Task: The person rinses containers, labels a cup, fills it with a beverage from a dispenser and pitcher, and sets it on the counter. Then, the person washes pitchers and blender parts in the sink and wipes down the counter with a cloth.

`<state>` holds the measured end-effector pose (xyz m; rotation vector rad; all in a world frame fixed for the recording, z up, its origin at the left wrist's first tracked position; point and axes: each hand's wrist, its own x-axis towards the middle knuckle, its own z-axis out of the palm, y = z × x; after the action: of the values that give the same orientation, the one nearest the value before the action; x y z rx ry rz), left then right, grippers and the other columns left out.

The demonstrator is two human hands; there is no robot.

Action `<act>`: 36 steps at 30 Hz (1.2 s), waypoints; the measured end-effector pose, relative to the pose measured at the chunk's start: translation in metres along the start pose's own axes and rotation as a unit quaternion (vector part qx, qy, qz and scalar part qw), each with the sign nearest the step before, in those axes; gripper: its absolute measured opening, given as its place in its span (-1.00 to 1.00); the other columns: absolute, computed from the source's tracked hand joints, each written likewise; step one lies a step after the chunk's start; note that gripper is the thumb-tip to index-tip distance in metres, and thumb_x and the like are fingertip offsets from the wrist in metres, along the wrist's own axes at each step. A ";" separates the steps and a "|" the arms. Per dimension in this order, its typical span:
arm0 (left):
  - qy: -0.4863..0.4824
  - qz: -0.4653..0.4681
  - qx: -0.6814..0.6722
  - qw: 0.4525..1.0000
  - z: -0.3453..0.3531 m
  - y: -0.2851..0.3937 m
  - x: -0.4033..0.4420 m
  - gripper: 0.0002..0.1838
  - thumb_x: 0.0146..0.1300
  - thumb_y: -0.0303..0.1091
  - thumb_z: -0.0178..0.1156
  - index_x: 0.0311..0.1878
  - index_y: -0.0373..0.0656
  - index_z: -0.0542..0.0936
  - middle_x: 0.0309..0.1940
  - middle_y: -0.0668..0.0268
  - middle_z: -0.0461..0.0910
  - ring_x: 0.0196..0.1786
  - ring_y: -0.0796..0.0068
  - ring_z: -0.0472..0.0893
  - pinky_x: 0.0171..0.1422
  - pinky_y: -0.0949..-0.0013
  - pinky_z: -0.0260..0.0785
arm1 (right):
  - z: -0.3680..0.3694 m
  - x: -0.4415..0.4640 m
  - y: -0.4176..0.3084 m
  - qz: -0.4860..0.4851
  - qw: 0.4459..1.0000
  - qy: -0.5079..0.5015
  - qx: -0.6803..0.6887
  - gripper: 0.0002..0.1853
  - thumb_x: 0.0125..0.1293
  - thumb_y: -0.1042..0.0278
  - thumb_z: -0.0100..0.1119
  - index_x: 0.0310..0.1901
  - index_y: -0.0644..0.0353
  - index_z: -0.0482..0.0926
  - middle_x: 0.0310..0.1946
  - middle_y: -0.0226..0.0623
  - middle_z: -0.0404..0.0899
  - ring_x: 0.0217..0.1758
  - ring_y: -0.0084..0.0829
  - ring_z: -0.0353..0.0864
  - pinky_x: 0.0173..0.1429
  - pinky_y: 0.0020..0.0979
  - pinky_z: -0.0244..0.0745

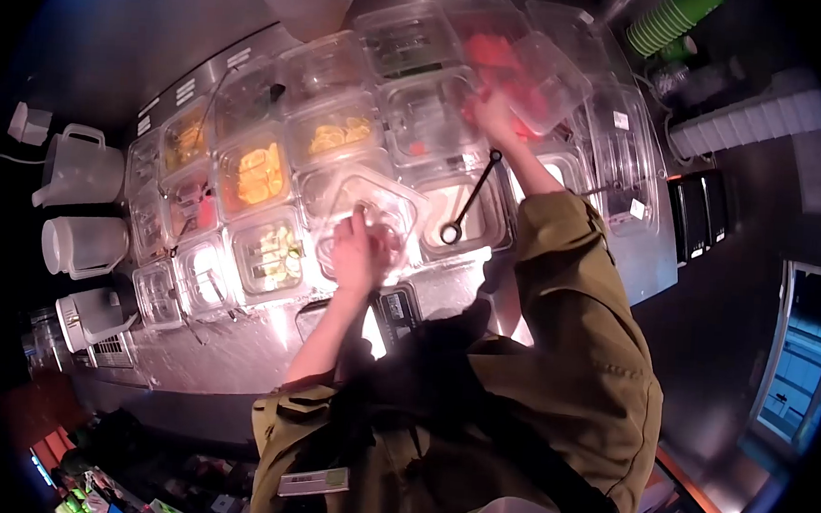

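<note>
My left hand (356,251) is closed at a clear square plastic lid (400,198), which tilts over the front row of tubs. A rounded, reddish see-through thing (389,244) shows beside its fingers, too blurred to name. At the back right, my right hand (493,113) reaches into a tub of bright red pieces (492,53); its fingertips are smeared and partly lost among them. Another clear lid (555,70) leans over that tub, close to the hand. Below my right wrist, a long black-handled utensil (471,196) lies across a tub of pale contents (442,202).
Around these stand several clear tubs, with orange slices (259,174), yellow slices (341,135) and pale green-white pieces (279,256). White pitchers (82,246) line the left side. Stacked green cups (671,23) and a row of white cups (752,125) are at right.
</note>
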<state>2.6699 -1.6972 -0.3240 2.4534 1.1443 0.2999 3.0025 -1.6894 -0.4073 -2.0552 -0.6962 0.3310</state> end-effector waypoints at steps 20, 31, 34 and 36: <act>-0.136 0.356 -0.050 0.923 0.074 0.068 0.049 -0.47 -0.16 -0.50 0.09 0.02 -0.08 0.38 -0.28 0.23 0.37 -0.15 0.25 0.38 -0.10 0.28 0.35 | -0.165 0.054 0.035 -0.068 0.907 0.123 -0.398 -0.59 -0.06 0.24 0.19 -0.16 0.24 0.41 -0.25 -0.05 0.49 -0.11 -0.10 0.42 0.00 -0.22 0.34; -0.140 0.345 -0.112 0.921 0.067 0.068 0.047 -0.55 -0.12 -0.53 0.09 -0.04 -0.18 0.42 -0.25 0.20 0.37 -0.17 0.20 0.38 -0.11 0.27 0.32 | -0.253 -0.049 0.001 -0.083 0.949 0.265 -0.147 -0.77 0.13 0.40 0.07 -0.20 0.29 0.34 -0.45 -0.18 0.50 -0.45 -0.43 0.57 -0.37 -0.45 0.41; -0.122 0.362 -0.119 0.917 0.070 0.061 0.046 -0.58 -0.10 -0.51 0.10 -0.05 -0.23 0.42 -0.23 0.19 0.39 -0.16 0.19 0.39 -0.08 0.26 0.30 | -0.272 -0.123 0.048 -0.003 0.965 0.247 -0.088 -0.81 0.17 0.44 0.03 -0.24 0.34 0.33 -0.60 -0.29 0.45 -0.57 -0.52 0.51 -0.47 -0.52 0.41; -0.116 0.361 -0.115 0.918 0.071 0.061 0.044 -0.59 -0.09 -0.52 0.10 -0.06 -0.23 0.42 -0.23 0.19 0.40 -0.16 0.19 0.39 -0.08 0.25 0.30 | -0.256 -0.154 0.097 0.044 0.968 0.244 -0.037 -0.83 0.18 0.48 0.01 -0.22 0.32 0.32 -0.59 -0.31 0.45 -0.58 -0.52 0.51 -0.49 -0.54 0.42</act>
<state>2.7655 -1.7182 -0.3590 2.5110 0.0612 0.3137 3.0355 -1.9973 -0.3531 -2.1266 -0.3199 -0.1558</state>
